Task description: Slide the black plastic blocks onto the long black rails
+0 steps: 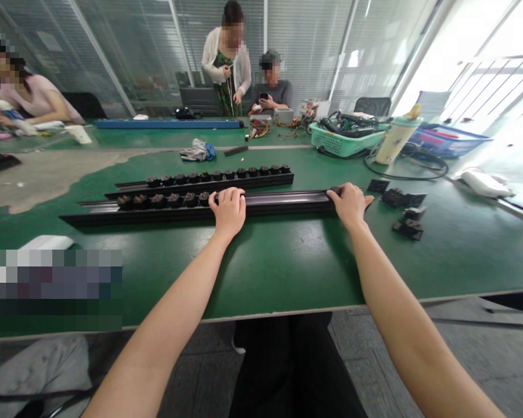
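Two long black metal rails lie side by side on the green workbench [279, 261]. My left hand [229, 212] is curled over the nearer rail [287, 204], just right of a row of dark round fittings [161, 201]. My right hand [351, 204] grips the same rail near its right end, with the fingertips over the far side. The farther rail [244, 182] carries a similar row of fittings [218, 175] and touches neither hand. Several small black brackets [407, 228] lie to the right of my right hand.
A green plastic basket [344, 142] of cables, a cream bottle [396, 139] and a blue crate [448, 142] stand at the back right. A crumpled cloth [196, 151] and loose wires lie beyond the rails. Seated and standing co-workers [226, 58] are across the bench.
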Motion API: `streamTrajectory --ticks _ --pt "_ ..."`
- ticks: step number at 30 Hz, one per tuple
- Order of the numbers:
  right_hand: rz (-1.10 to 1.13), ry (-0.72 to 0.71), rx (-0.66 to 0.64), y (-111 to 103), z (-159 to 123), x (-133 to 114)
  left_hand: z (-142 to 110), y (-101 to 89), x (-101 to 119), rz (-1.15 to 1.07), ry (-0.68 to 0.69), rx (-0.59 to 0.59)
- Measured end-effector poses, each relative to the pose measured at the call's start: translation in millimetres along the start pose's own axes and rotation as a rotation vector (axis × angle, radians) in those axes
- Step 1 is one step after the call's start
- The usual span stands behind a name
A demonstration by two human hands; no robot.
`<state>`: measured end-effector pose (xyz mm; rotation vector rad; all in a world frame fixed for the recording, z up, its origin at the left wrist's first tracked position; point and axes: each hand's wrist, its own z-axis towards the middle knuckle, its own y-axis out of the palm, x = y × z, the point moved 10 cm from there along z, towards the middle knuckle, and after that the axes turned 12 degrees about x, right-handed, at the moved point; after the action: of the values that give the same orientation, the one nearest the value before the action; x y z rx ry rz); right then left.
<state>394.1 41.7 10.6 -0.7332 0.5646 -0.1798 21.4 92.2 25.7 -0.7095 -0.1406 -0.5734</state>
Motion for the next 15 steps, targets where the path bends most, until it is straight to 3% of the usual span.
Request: streamTrajectory --ticks 15 --pt "-0.004 0.057 -0.022 4.5 3.9 12.7 0.1 -0.1 0.4 -0.019 -0.012 0.001"
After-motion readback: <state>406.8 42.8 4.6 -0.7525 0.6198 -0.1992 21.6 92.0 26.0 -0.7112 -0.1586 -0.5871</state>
